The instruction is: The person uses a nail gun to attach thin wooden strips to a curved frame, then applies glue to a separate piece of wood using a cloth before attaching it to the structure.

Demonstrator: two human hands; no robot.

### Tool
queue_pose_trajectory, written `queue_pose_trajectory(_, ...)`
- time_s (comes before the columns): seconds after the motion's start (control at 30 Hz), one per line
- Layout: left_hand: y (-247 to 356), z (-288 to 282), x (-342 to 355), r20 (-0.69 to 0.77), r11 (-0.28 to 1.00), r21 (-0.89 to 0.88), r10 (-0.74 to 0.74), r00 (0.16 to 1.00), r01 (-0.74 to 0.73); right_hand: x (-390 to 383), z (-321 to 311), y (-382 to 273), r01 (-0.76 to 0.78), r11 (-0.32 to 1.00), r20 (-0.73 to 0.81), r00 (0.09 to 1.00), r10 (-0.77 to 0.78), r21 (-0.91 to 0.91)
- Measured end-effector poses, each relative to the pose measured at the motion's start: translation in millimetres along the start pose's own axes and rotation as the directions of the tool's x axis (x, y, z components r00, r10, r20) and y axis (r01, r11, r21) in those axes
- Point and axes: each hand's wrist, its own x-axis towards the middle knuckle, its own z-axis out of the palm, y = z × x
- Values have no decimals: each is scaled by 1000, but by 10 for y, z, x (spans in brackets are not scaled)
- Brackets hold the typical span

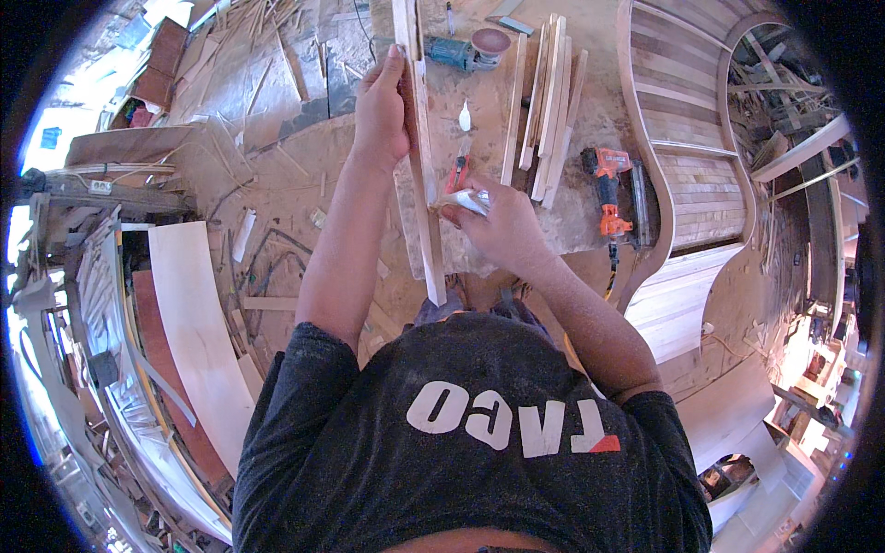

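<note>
My left hand (383, 109) is closed around a long, narrow wooden strip (421, 157), which points away from my body with its near end close to my waist. Beside that strip, on its right, my right hand (502, 221) pinches a small crumpled whitish piece (472, 200); its exact kind does not show. The fingertips are close to the strip's side, and I cannot tell whether they touch it. Just beyond these fingers lies a red utility knife (456, 172). A small white bottle with a pointed tip (465, 116) is farther out on the worktop (489, 166).
Several loose wooden strips (548, 111) lie right of the bottle. A teal power sander (450, 53) with a round disc rests at the far side. An orange and black drill (608, 189) lies at the right, beside a curved slatted wooden panel (691, 166). Scraps litter the floor (277, 184).
</note>
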Motion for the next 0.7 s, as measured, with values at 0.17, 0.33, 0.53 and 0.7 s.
queue_pose_trajectory(0.17, 98, -122, 171, -11, 997, -33, 68, 998, -69, -68, 16, 38, 22, 997, 4, 1000, -22, -72)
queue_pose_trajectory(0.33, 145, -402, 429, -26, 984, -133, 114, 993, -116, -134, -5, -35, -73, 992, 123, 989, 85, -100)
queue_pose_trajectory(0.53, 328, -588, 576, -134, 975, -160, 135, 982, -156, -197, -7, 91, -41, 990, 167, 984, 63, -135)
queue_pose_trajectory(0.7, 417, -859, 720, -165, 964, -214, 122, 979, -156, -230, -8, 175, -72, 973, 218, 968, 121, -221)
